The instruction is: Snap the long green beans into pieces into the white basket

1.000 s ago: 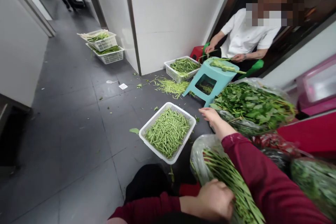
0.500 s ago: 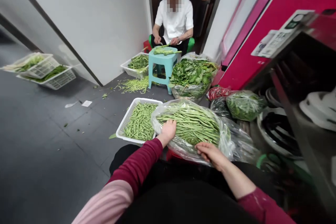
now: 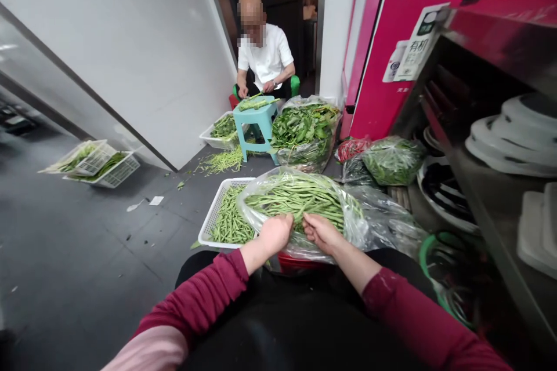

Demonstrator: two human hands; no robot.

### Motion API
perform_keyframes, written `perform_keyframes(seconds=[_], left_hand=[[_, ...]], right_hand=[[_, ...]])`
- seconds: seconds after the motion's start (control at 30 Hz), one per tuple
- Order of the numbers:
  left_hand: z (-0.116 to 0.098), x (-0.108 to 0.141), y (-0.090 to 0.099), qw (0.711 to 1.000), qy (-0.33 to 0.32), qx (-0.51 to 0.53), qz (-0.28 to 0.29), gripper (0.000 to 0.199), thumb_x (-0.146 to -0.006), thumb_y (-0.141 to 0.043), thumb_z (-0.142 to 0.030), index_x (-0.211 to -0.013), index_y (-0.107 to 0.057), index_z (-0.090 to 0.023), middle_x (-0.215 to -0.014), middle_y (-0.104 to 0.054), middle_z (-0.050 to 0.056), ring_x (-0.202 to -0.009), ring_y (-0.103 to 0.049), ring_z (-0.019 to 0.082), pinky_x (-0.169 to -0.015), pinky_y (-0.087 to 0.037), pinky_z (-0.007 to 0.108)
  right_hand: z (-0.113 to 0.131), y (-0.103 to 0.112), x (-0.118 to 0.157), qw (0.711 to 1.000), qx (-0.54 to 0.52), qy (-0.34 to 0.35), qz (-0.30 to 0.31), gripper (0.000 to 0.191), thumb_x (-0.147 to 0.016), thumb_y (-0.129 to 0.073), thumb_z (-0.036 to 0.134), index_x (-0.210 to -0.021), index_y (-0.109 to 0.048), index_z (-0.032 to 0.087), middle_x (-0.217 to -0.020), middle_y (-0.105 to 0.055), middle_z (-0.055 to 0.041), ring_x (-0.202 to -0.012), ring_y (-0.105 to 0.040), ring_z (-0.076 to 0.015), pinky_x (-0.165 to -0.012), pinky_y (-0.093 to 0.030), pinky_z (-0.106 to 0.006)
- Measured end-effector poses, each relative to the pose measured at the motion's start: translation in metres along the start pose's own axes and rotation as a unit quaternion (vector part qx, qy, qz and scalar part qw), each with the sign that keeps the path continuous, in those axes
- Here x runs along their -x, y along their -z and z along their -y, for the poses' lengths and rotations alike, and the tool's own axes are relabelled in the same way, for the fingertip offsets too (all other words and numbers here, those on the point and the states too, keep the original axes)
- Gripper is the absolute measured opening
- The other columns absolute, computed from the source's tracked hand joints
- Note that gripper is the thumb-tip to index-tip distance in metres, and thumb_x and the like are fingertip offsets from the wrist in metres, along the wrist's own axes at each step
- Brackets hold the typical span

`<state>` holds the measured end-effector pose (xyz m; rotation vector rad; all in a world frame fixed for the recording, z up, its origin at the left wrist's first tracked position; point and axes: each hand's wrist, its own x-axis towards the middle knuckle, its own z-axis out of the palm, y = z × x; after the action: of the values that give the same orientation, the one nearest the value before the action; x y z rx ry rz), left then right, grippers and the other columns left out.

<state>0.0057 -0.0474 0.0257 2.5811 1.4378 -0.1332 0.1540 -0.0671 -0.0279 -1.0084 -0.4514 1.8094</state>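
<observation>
White plastic baskets (image 3: 114, 175) stand stacked at the floor's left; from my distant post, a basket (image 3: 212, 218) of cut beans (image 3: 232, 217) comes next, right rim behind the clear bag (image 3: 307, 247). Left hand (image 3: 274, 235), long beans (image 3: 300, 194) inside the bag, right hand (image 3: 324, 233): fingers curled at its near edge, whether gripping I cannot tell.

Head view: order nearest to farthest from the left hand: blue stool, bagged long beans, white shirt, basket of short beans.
1. Bagged long beans: right at the left hand.
2. Basket of short beans: left of the hand.
3. Blue stool: farther ahead.
4. White shirt: behind the stool.
</observation>
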Motion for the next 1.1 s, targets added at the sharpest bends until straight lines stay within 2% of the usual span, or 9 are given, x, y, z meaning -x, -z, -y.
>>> perform_keyframes(seconds=[0.13, 0.2, 0.3, 0.4, 0.63, 0.77, 0.93, 1.03, 1.1], left_hand=[[-0.003, 0.008, 0.009, 0.963, 0.015, 0.269, -0.007, 0.017, -0.080, -0.049, -0.034, -0.080, -0.047, -0.017, -0.068, -0.052, 0.000, -0.061, -0.050, 0.012, -0.059, -0.039, 0.024], [-0.002, 0.014, 0.015, 0.884, 0.045, 0.462, 0.047, 0.026, -0.077, -0.051, -0.042, -0.073, -0.042, -0.017, -0.056, -0.040, -0.005, -0.046, -0.037, 0.006, -0.045, -0.031, 0.020], [0.000, 0.025, 0.020, 0.726, 0.095, 0.668, 0.134, 0.036, -0.074, -0.052, -0.050, -0.069, -0.037, -0.018, -0.049, -0.022, -0.010, -0.037, -0.015, 0.003, -0.037, -0.013, 0.017], [-0.002, 0.032, 0.019, 0.642, 0.121, 0.739, 0.164, 0.033, -0.073, -0.055, -0.047, -0.068, -0.041, -0.017, -0.046, -0.017, -0.011, -0.036, -0.010, 0.002, -0.036, -0.007, 0.017], [-0.012, 0.029, 0.015, 0.636, 0.152, 0.735, 0.180, 0.019, -0.065, -0.058, -0.030, -0.063, -0.048, -0.014, -0.044, -0.028, -0.010, -0.034, -0.017, 0.001, -0.036, -0.008, 0.018], [-0.022, 0.029, 0.012, 0.644, 0.095, 0.751, 0.108, 0.020, -0.062, -0.053, -0.020, -0.052, -0.036, -0.016, -0.041, -0.024, -0.010, -0.032, -0.015, 0.001, -0.035, -0.007, 0.019], [-0.026, 0.022, 0.021, 0.611, 0.048, 0.767, 0.193, 0.023, -0.061, -0.046, -0.018, -0.045, -0.030, -0.018, -0.037, -0.020, -0.008, -0.030, -0.014, 0.002, -0.035, -0.008, 0.019], [-0.014, 0.008, 0.038, 0.582, 0.056, 0.804, 0.102, 0.032, -0.069, -0.045, -0.027, -0.046, -0.024, -0.019, -0.038, -0.016, -0.008, -0.030, -0.015, 0.003, -0.034, -0.012, 0.019], [-0.005, -0.004, 0.046, 0.588, 0.075, 0.803, 0.058, 0.040, -0.074, -0.047, -0.035, -0.047, -0.022, -0.019, -0.037, -0.017, -0.009, -0.030, -0.016, 0.003, -0.034, -0.014, 0.019]], right_hand=[[0.003, 0.000, -0.003, 0.993, -0.108, -0.003, -0.043, 0.018, -0.068, -0.063, 0.024, -0.065, -0.046, 0.017, -0.052, -0.047, 0.0042, -0.039, -0.036, -0.0044, -0.036, -0.022, -0.017], [0.004, 0.002, -0.001, 0.991, -0.126, -0.006, -0.050, 0.015, -0.069, -0.059, 0.022, -0.066, -0.046, 0.017, -0.051, -0.047, 0.0040, -0.038, -0.036, -0.0051, -0.036, -0.022, -0.017], [0.005, 0.004, 0.003, 0.993, -0.108, 0.016, -0.046, 0.015, -0.068, -0.060, 0.022, -0.066, -0.046, 0.017, -0.052, -0.049, 0.0030, -0.039, -0.037, -0.0057, -0.036, -0.022, -0.018], [0.005, 0.004, 0.008, 0.994, -0.088, 0.034, -0.046, 0.019, -0.065, -0.063, 0.023, -0.065, -0.045, 0.018, -0.053, -0.050, 0.0025, -0.040, -0.037, -0.0056, -0.036, -0.022, -0.018], [0.004, 0.005, 0.012, 0.993, -0.060, 0.077, -0.059, 0.025, -0.060, -0.067, 0.025, -0.061, -0.043, 0.018, -0.052, -0.049, 0.0034, -0.041, -0.036, -0.0055, -0.037, -0.023, -0.019], [0.001, 0.001, 0.020, 0.997, -0.049, 0.042, -0.029, 0.023, -0.060, -0.066, 0.028, -0.064, -0.046, 0.018, -0.052, -0.049, 0.0035, -0.040, -0.036, -0.0057, -0.038, -0.023, -0.019], [0.002, -0.002, 0.025, 0.999, -0.002, 0.037, -0.032, 0.018, -0.065, -0.057, 0.028, -0.060, -0.042, 0.020, -0.047, -0.045, 0.0042, -0.041, -0.040, -0.0087, -0.039, -0.028, -0.022], [0.007, 0.000, 0.027, 0.997, 0.010, -0.017, -0.069, 0.013, -0.065, -0.051, 0.024, -0.061, -0.039, 0.020, -0.049, -0.048, 0.0029, -0.039, -0.040, -0.0079, -0.037, -0.023, -0.020], [0.008, -0.001, 0.033, 0.997, 0.031, -0.051, -0.052, 0.015, -0.065, -0.050, 0.024, -0.061, -0.037, 0.020, -0.046, -0.045, 0.0044, -0.036, -0.035, -0.0068, -0.036, -0.019, -0.020]])
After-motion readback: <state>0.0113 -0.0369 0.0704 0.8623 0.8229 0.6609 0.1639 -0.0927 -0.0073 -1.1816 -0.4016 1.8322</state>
